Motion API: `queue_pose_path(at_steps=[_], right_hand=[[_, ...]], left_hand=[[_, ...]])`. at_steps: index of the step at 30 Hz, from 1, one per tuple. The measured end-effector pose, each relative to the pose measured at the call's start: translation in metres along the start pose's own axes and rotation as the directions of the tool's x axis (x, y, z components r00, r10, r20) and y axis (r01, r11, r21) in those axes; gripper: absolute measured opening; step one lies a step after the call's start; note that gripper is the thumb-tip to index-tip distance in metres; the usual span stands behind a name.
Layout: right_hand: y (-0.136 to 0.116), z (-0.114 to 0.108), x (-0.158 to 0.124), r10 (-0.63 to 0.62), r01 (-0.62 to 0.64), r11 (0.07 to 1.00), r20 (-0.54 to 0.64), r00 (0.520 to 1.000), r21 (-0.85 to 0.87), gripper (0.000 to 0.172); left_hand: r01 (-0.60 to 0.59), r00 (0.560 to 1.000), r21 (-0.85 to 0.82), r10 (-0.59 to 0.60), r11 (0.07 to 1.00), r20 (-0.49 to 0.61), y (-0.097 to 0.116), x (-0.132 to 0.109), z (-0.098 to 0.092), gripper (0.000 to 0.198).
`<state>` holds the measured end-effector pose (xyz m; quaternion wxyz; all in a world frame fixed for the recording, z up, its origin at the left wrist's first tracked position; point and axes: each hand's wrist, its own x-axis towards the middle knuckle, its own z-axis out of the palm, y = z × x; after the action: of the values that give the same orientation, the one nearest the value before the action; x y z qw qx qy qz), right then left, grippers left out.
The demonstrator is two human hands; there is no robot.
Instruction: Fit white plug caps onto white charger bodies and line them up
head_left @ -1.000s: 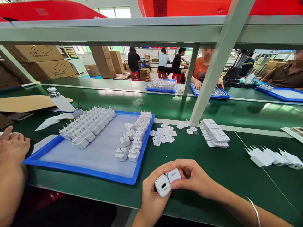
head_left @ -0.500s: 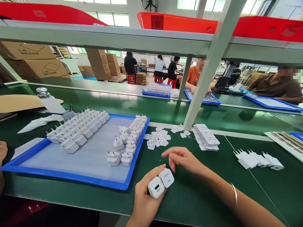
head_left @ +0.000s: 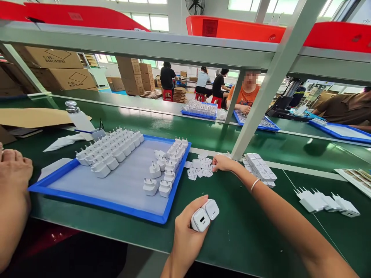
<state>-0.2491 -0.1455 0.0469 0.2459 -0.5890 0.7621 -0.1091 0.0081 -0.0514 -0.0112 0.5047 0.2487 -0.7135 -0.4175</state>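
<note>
My left hand (head_left: 188, 235) grips two white charger plugs (head_left: 204, 215) side by side near the front edge of the green bench. My right hand (head_left: 222, 162) is stretched forward, fingers curled down onto a scatter of small white label pieces (head_left: 199, 168) beside the blue tray (head_left: 95, 202). What the fingers pinch is hidden. The tray holds several white chargers (head_left: 116, 150) in rows, pins up.
A grey slanted post (head_left: 262, 96) meets the bench just behind my right hand. White sticker sheets (head_left: 261, 170) lie right of it, more chargers (head_left: 326, 200) further right. Another person's bare foot (head_left: 14, 170) rests at the left. Co-workers sit across the bench.
My right hand left the two chargers and reached forward to the small white pieces. My left hand kept hold of the chargers. The view shifted slightly.
</note>
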Motion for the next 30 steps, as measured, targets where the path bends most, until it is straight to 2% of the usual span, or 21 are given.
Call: queue_pose_path(at_steps=[3, 6, 11, 13, 16, 18, 20, 24, 27, 30], right_hand=[[-0.008, 0.001, -0.016, 0.025, -0.024, 1.0, -0.056, 0.998, 0.013, 0.019], [-0.012, 0.007, -0.047, -0.021, 0.029, 0.995, -0.081, 0.996, 0.098, 0.013], [-0.017, 0.022, -0.116, -0.199, 0.204, 0.933, -0.045, 0.979, 0.297, 0.034], [-0.023, 0.031, -0.14, -0.245, 0.237, 0.803, -0.06, 0.968, 0.546, 0.039], [-0.036, 0.049, -0.164, -0.285, 0.098, 0.529, 0.068, 0.956, 0.843, 0.054], [-0.044, 0.062, -0.17, -0.342, -0.002, 0.355, 0.132, 0.93, 0.935, 0.068], [-0.049, 0.073, -0.172, -0.375, -0.048, 0.227, 0.134, 0.917, 0.973, 0.079], [-0.051, 0.083, -0.171, -0.381, -0.071, 0.123, 0.113, 0.918, 0.99, 0.087], [-0.05, 0.083, -0.17, -0.381, -0.093, 0.104, 0.126, 0.916, 0.99, 0.086], [-0.05, 0.083, -0.169, -0.371, -0.101, 0.109, 0.134, 0.919, 0.989, 0.084]], left_hand=[[0.017, 0.999, 0.005, -0.017, 1.0, -0.028, 0.0, 0.0, -0.001, 0.035], [0.041, 0.997, -0.002, -0.041, 0.999, -0.07, 0.001, -0.001, -0.001, 0.034], [0.062, 0.986, 0.081, -0.048, 0.995, -0.163, -0.001, -0.004, 0.003, 0.035], [0.047, 0.981, 0.123, -0.023, 0.991, -0.192, -0.003, -0.005, 0.004, 0.037], [-0.029, 0.981, 0.162, 0.059, 0.986, -0.184, -0.005, -0.006, 0.005, 0.042], [-0.086, 0.981, 0.173, 0.113, 0.981, -0.156, -0.006, -0.008, 0.006, 0.047], [-0.127, 0.98, 0.183, 0.152, 0.975, -0.132, -0.008, -0.009, 0.006, 0.051], [-0.212, 0.965, 0.268, 0.245, 0.94, -0.093, -0.01, -0.011, 0.005, 0.049], [-0.27, 0.95, 0.319, 0.305, 0.909, -0.067, -0.009, -0.01, 0.004, 0.047], [-0.256, 0.956, 0.313, 0.288, 0.915, -0.059, -0.007, -0.009, 0.003, 0.046]])
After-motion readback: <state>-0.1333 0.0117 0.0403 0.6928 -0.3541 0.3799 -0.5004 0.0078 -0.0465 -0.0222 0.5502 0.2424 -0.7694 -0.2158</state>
